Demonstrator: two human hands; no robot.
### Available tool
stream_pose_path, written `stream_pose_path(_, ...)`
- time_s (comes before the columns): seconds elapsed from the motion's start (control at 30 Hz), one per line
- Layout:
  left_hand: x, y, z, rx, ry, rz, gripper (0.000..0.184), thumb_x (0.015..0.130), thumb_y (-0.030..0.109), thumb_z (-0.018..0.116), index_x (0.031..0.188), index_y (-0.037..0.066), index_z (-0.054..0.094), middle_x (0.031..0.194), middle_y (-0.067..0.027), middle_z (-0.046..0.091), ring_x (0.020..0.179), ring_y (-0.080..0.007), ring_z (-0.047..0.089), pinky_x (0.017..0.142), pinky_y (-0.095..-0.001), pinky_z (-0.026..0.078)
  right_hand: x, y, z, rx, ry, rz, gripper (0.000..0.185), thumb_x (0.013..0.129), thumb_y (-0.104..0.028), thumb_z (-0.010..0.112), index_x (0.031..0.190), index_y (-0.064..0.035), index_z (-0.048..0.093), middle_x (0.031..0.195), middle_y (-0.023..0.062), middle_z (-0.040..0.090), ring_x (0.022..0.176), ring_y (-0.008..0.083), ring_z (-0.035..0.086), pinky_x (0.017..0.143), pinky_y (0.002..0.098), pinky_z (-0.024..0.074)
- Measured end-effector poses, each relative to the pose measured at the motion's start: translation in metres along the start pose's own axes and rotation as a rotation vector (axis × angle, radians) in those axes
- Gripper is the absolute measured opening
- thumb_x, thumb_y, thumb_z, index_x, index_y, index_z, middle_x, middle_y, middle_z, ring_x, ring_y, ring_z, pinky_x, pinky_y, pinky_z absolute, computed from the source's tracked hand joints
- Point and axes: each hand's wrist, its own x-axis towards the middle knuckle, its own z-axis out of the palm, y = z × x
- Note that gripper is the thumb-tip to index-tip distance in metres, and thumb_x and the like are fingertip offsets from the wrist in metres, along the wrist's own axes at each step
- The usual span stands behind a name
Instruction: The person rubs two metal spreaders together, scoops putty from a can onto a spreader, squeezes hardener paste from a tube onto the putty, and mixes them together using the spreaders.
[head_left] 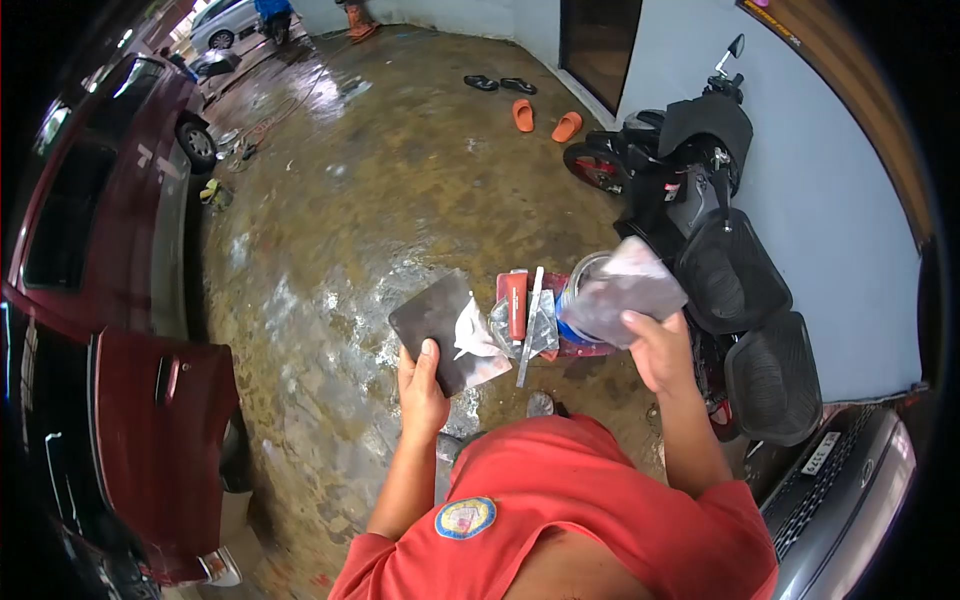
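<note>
My left hand (424, 388) grips a dark, flat rectangular spreader (432, 322) by its near edge, thumb on top. A lump of white, putty-like paste (476, 330) sits on its right part. My right hand (660, 348) is closed on a second flat, greyish spreader (618, 308), which has a pale pinkish smear along its far edge. Between and below the two lie a red tube (517, 305) and a thin metal strip (530, 328). An open can with a blue side (571, 332) is partly hidden behind the right spreader.
To the left stands a dark red vehicle with a door-like red panel (160, 440) near me. A black motorcycle (690, 160) leans by the wall at right, with black mats (772, 378) near it. Orange slippers (567, 126) and dark sandals lie ahead on the wet, stained concrete floor (400, 160).
</note>
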Motion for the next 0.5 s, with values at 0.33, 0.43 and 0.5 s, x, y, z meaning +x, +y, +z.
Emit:
stream_pose_path(0.33,-0.029,0.036,0.028,0.361,0.038,0.173,0.034,0.107,0.024,0.047,0.128,-0.002,0.053,0.117,-0.0072,0.063,0.105,-0.0134,0.058,0.093,-0.0299,0.046,0.064,0.005,0.093,-1.447,-0.751,-1.018,0.037,0.080,-0.014,0.060,0.116,-0.0163,0.069,0.120,0.0030,0.062,0.118,0.0233,0.054,0.108,0.0505,0.0367)
stream_pose_path(0.43,-0.032,0.040,0.014,0.452,0.066,0.220,0.033,0.107,0.023,0.047,0.127,-0.002,0.054,0.113,-0.0072,0.065,0.100,-0.0126,0.058,0.089,-0.0299,0.047,0.056,0.029,0.102,-1.359,-0.848,-0.993,0.035,0.079,-0.012,0.061,0.112,-0.0167,0.070,0.119,0.0015,0.063,0.117,0.0224,0.055,0.108,0.0500,0.0371)
stream_pose_path(0.5,-0.035,0.046,0.006,0.533,0.110,0.239,0.032,0.107,0.024,0.048,0.124,-0.002,0.057,0.103,-0.0079,0.068,0.091,-0.0123,0.059,0.082,-0.0297,0.048,0.046,0.044,0.108,-1.316,-0.893,-0.961,0.035,0.080,-0.011,0.060,0.113,-0.0172,0.070,0.118,0.0012,0.063,0.117,0.0226,0.056,0.108,0.0498,0.0373)
